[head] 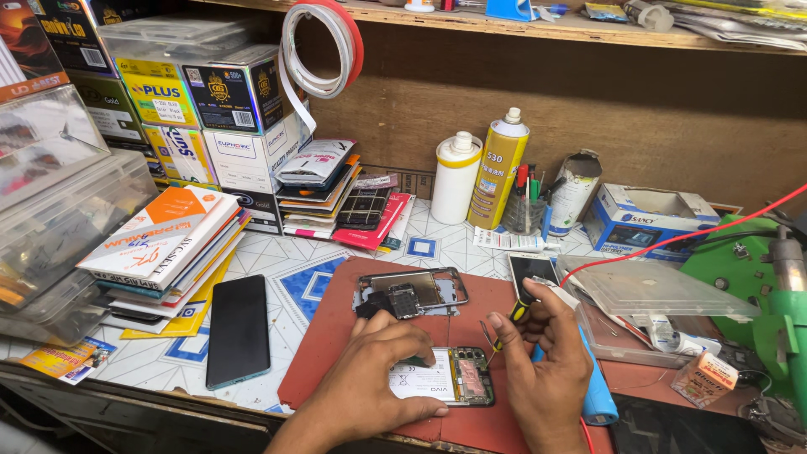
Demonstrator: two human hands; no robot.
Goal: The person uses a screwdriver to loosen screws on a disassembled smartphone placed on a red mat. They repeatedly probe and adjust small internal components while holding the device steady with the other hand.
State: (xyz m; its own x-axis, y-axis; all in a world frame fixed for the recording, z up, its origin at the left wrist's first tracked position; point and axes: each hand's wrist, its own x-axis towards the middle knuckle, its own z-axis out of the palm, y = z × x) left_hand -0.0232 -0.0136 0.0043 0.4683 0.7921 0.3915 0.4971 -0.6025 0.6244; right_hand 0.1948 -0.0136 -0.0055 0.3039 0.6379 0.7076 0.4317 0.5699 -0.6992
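Your left hand lies flat over the opened phone, fingers spread and pressing down on its white battery end, pinning it to the red mat on the bench. The phone sits directly under that hand and just left of your right one, its bare circuit board showing at the end nearest your right hand.

Your right hand is closed around a small screwdriver with a black and yellow handle; its tip points down toward the phone's exposed board. Whether the tip touches the board you cannot tell from here.

Just beyond your left hand's fingertips a removed phone frame rests on the mat with a dark small part against it. Beyond your right hand lies another phone, screen up. A blue cylindrical tool lies beside your right wrist.

To the right of your right hand a clear plastic tray holds small parts under its lid, hard to make out. Farther off behind it, a clear cup holds pens and tools upright, an open blue and white carton stands beside a torn can, and a yellow spray can stands next to a white bottle. Well left of your left hand, a dark phone lies face up.
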